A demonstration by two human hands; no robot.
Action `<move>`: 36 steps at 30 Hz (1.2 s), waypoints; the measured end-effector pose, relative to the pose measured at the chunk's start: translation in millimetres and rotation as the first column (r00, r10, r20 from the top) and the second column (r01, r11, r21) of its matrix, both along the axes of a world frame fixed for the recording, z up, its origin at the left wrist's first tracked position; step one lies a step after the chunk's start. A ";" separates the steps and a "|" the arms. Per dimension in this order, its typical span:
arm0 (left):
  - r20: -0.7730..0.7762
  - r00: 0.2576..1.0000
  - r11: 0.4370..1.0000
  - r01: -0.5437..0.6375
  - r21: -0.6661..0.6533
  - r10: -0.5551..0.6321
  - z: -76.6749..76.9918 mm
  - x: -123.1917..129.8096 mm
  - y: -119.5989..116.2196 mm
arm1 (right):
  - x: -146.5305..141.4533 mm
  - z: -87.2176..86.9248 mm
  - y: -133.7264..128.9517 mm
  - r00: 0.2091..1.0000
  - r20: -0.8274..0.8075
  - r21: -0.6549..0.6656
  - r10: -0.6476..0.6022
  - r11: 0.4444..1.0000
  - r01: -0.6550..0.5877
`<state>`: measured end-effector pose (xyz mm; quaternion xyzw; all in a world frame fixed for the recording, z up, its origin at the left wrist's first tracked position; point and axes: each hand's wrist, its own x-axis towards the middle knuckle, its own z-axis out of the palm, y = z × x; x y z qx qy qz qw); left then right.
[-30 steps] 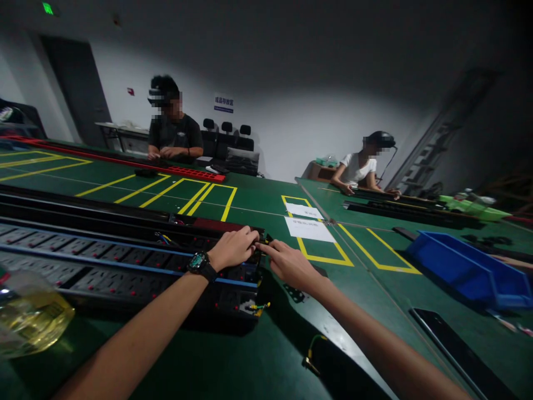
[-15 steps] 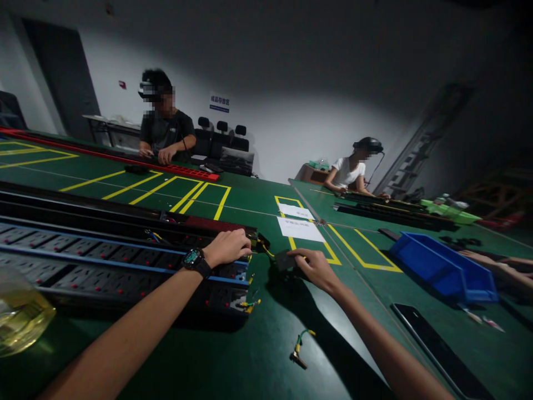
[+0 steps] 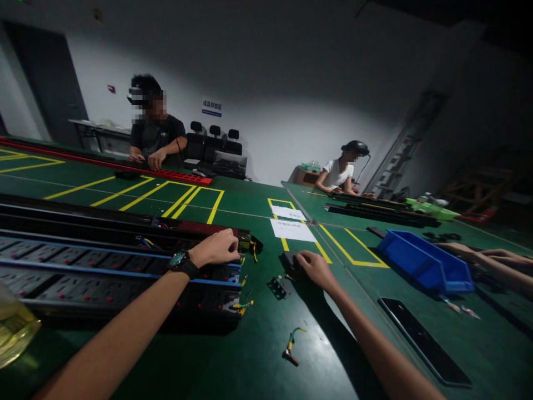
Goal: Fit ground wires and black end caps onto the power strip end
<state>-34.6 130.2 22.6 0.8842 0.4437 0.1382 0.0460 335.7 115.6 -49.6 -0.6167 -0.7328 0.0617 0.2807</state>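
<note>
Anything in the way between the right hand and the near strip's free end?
Yes: a small black piece lies on the table between the right hand and the near strip. It looks low enough to pass over. A green-yellow wire also sticks out at that end.

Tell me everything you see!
Table: one, green, underneath
Socket strips: at least two, black-blue, left
Container: one, yellow liquid, left
Small part: one, black, middle
Pierced piece: one, black, table middle
Loose wire: one, green-yellow, table front
Phone: one, black, right
Bin: one, blue, right
Papers: two, white, table middle
Long strip: one, red, far left
Tray: one, green, far right
Chairs: at least three, black, back
People: two, black and white tops, far side
Another person's arms: two, bare, right
Watch: one, black, left wrist
Left hand: one, bare, strips' end
Right hand: one, bare, at small part
</note>
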 end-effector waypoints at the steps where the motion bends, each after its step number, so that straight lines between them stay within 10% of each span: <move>1: 0.007 1.000 1.000 0.001 0.006 -0.001 2.9 0.3 -1.7 | -0.2 -1.0 -0.6 1.000 0.026 -0.001 0.002 1.000 -0.002; 13: -0.100 0.982 0.984 0.169 0.055 -0.163 23.1 51.0 -53.0 | -86.6 19.1 16.5 0.988 0.120 0.075 0.101 0.991 -0.110; 22: -0.101 0.986 0.984 -0.117 0.133 0.130 20.8 2.4 -18.9 | -114.1 33.8 39.0 0.951 0.308 0.029 0.029 0.999 -0.040; 36: -0.101 0.992 0.996 -0.076 0.052 0.081 -1.6 -7.4 -3.9 | -133.5 37.8 18.1 0.856 0.509 -0.009 0.096 0.994 -0.106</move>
